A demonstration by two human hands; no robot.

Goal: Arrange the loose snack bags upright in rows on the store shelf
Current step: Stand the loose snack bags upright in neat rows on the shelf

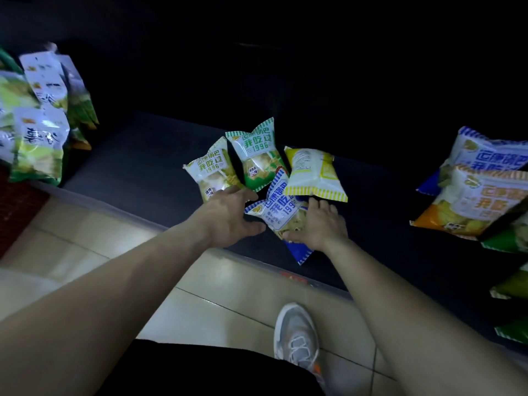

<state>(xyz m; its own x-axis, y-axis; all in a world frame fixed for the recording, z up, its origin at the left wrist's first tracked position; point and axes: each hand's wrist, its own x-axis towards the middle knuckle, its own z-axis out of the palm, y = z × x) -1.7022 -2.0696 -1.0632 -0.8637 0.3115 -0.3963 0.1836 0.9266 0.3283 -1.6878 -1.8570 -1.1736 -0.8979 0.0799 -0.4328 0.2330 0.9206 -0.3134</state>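
Far to the left of the blue bag (281,207), a stack of bags (37,124) stands crowded at the end of the dark shelf (137,164). Closer, just left of the blue bag, a light green bag (211,172) and a dark green bag (257,158) lean side by side, touching each other. The left hand (228,215) reaches in here with a loose, spread grip; its fingertips rest at the light green bag's lower edge and its thumb is just beside the blue bag, holding nothing. The blue bag lies tilted at the shelf's front edge. The right hand (320,224) has it in its grip, thumb across the bag's lower front and fingers behind. A yellow bag (314,172) lies back side up, touching the blue bag's upper right. Far to the right sits a heap of bags (471,201). Below the blue bag, a grey shoe (297,335) stands on the tiled floor (217,295).
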